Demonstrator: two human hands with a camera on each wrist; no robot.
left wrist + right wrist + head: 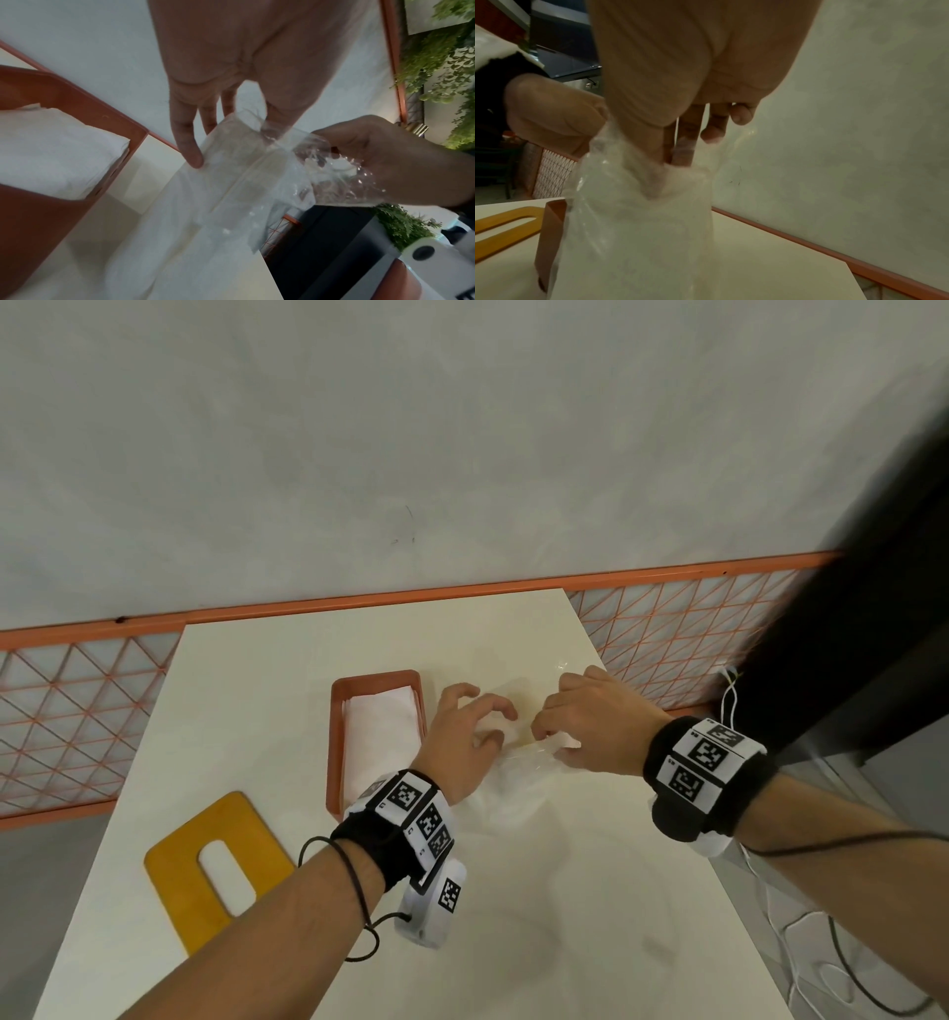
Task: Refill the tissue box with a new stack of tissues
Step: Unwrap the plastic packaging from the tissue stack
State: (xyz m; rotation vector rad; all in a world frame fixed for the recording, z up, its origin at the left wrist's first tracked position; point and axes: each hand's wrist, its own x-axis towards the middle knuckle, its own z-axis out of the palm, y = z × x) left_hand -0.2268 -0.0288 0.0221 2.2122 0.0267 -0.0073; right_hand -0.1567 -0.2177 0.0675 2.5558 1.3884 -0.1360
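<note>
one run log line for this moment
left hand pinches plastic bag mouth | right hand pinches its other edge | bag beside orange tray on table

Behind left grip (464,742) & right grip (590,726): blk wristbands (678,814) w/ b&w marker tags (703,755); white cams (436,906) beneath, thin blk cords (359,891).

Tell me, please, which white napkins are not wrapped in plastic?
The napkins in the orange tray lie bare; the other napkins sit inside the clear bag held by the left hand and right hand.
</note>
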